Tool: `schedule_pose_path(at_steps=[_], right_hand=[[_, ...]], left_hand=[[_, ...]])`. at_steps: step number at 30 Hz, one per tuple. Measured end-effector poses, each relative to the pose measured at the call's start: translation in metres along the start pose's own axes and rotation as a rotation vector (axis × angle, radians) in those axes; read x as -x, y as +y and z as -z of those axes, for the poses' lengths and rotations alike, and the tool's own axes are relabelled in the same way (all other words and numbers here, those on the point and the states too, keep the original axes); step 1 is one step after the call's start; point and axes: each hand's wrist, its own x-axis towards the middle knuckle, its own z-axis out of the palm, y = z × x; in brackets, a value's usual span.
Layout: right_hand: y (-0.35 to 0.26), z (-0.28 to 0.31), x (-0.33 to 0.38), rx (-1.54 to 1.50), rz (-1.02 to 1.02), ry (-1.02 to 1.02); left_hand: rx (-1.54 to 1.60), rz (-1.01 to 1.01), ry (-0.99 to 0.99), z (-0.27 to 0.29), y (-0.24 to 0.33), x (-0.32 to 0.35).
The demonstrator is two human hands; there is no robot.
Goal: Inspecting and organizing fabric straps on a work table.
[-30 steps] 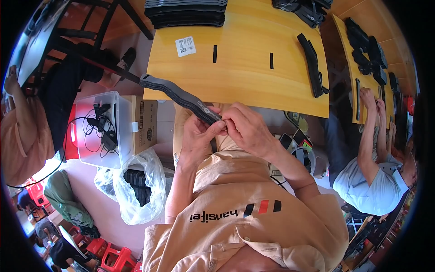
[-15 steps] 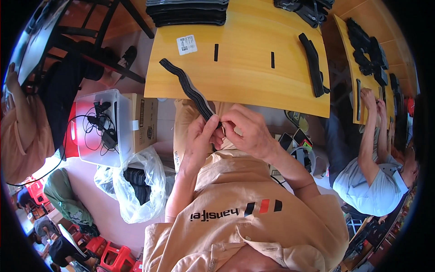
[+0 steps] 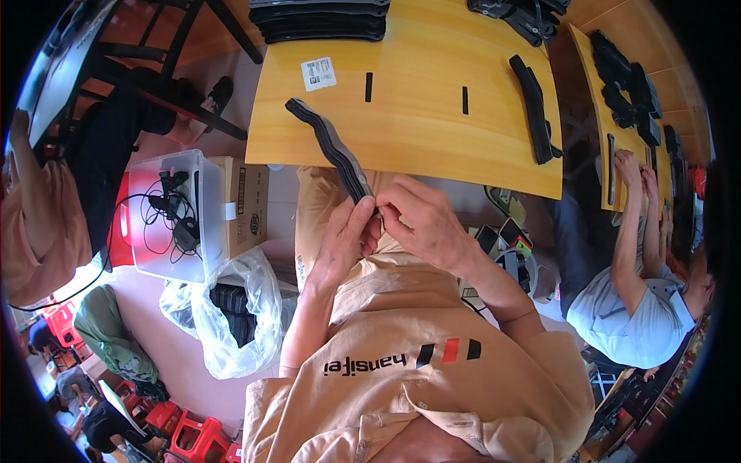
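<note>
A long black ribbed strap (image 3: 333, 150) with a grey edge slants from above the table's near edge down to my lap. My left hand (image 3: 347, 231) is closed round its lower end, thumb lying along the top. Close against it, the fingers of my right hand (image 3: 421, 220) pinch at the tip of the same end. What exactly sits between the right fingertips is hidden. The strap's far end hangs free over the yellow wooden table (image 3: 432, 139).
Folded black straps (image 3: 318, 21) are stacked at the table's back left. Another black strap (image 3: 531, 112) lies at its right edge, and a white label (image 3: 318, 74) on the left. A clear bin (image 3: 166, 231) and a plastic bag (image 3: 243, 324) stand left; a co-worker (image 3: 637, 309) sits right.
The strap's free end has swung a little to the right and now stands steeper. Both hands stay close together at its lower end, the right fingers slightly shifted.
</note>
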Motion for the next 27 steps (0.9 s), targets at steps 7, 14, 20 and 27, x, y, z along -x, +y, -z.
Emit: schedule_pose_path(at_steps=[7, 14, 20, 27], right_hand=[[0.0014, -0.0025, 0.0002, 0.03, 0.009, -0.009], [0.0056, -0.0056, 0.0018, -0.05, 0.03, 0.022], [0.0057, 0.0009, 0.0002, -0.111, -0.02, -0.059], [0.0038, -0.0033, -0.0016, -0.082, 0.037, -0.03]], left_hand=[[-0.052, -0.029, -0.05, 0.0012, 0.0, 0.0008], [0.011, -0.046, -0.044, 0.0006, -0.0038, 0.0048], [0.112, 0.075, -0.083, 0.0001, -0.0003, 0.0029], [0.097, 0.035, -0.008, -0.0003, -0.0021, 0.0072]])
